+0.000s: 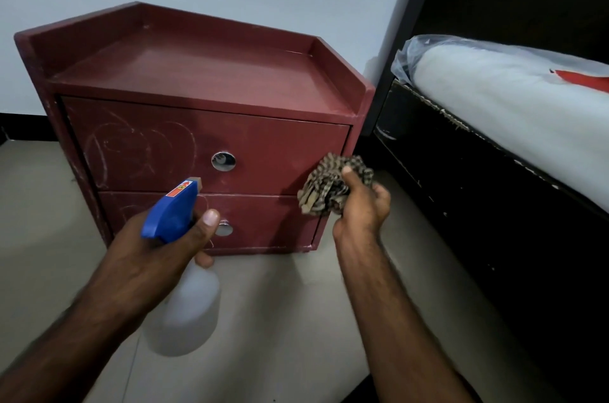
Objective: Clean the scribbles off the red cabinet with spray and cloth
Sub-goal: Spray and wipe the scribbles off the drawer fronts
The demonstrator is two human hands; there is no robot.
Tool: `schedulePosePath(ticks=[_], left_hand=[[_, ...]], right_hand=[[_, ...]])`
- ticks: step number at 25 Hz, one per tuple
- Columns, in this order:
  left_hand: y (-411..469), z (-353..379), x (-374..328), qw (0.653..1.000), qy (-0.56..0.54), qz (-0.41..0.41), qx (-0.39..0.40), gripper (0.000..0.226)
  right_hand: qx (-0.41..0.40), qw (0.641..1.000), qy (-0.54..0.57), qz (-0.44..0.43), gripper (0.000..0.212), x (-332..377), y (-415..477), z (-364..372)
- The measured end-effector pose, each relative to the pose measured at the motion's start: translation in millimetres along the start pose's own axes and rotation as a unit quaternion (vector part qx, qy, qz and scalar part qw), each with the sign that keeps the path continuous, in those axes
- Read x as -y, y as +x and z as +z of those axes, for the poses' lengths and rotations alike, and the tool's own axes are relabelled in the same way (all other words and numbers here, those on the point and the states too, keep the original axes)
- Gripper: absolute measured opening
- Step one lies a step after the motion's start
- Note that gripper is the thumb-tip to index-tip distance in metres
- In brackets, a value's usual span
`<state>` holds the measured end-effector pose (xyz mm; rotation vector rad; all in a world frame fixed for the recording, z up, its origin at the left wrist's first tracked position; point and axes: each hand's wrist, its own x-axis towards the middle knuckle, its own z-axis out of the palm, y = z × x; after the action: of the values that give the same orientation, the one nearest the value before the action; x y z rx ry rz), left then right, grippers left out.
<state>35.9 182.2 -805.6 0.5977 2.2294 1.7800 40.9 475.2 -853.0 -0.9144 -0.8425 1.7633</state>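
Observation:
A red cabinet [204, 73] with two drawers stands on the floor against the wall. Pale chalk scribbles [131, 149] cover the left half of the upper drawer front, and fainter ones mark the lower drawer. My left hand [164, 254] grips a white spray bottle [188, 313] by its blue trigger head [171, 211], the nozzle aimed at the drawers. My right hand [362, 205] holds a crumpled striped cloth [329, 185] near the right end of the drawers, close to the cabinet front.
A dark bed frame [478, 188] stands to the right, with a plastic-wrapped white mattress [510, 106] on it. Pale floor tiles [280, 320] lie in front of the cabinet. Each drawer has a round silver knob [223, 161].

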Motion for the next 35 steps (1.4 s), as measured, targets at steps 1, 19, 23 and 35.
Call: schedulePosePath(ticks=[1, 19, 23, 35], left_hand=[[0.9, -0.2, 2.4, 1.0, 0.002, 0.001, 0.0, 0.029], [3.6, -3.5, 11.0, 0.999, -0.018, 0.005, -0.028, 0.022], [6.8, -9.7, 20.1, 0.999, -0.018, 0.001, -0.042, 0.03], [0.1, -24.8, 40.1, 0.996, 0.05, -0.044, -0.056, 0.038]], right_hand=[[0.019, 0.999, 0.024, -0.025, 0.061, 6.5, 0.3, 5.1], [0.221, 0.962, 0.032, 0.159, 0.04, -12.0, -9.2, -28.5], [0.276, 0.944, 0.033, 0.176, 0.048, -18.8, -13.2, -23.4], [0.281, 0.896, 0.099, 0.329, 0.059, -46.3, -46.7, -10.9]])
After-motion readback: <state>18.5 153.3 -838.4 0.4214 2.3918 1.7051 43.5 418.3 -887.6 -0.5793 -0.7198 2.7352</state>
